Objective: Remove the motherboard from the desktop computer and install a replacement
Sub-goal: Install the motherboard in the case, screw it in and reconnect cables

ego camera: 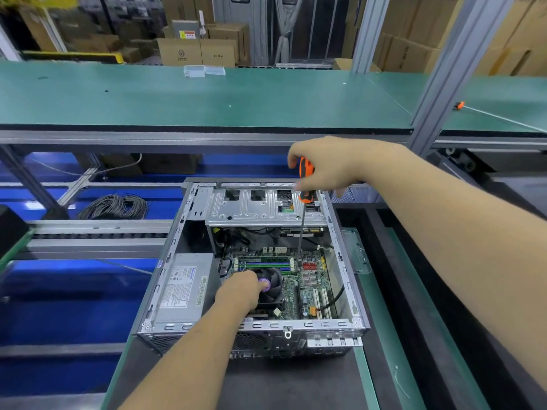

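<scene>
An open desktop case (340,241) lies on the black mat, its green motherboard (307,279) showing inside. My right hand (328,164) grips the orange-and-black handle of a long screwdriver (305,184). The shaft runs down and its tip meets the board beside the RAM slots (263,264). My left hand (239,291) rests on the black CPU fan (273,287), fingers curled over its housing near the purple hub sticker. A grey power supply (183,288) fills the case's left side. A silver drive cage (257,207) spans the far end.
A green workbench shelf (207,96) stands behind the case, with a clear plastic box (195,71) on it. A second orange screwdriver (459,105) lies at the far right. A coil of grey cable (115,206) sits lower left beside a roller conveyor (97,235).
</scene>
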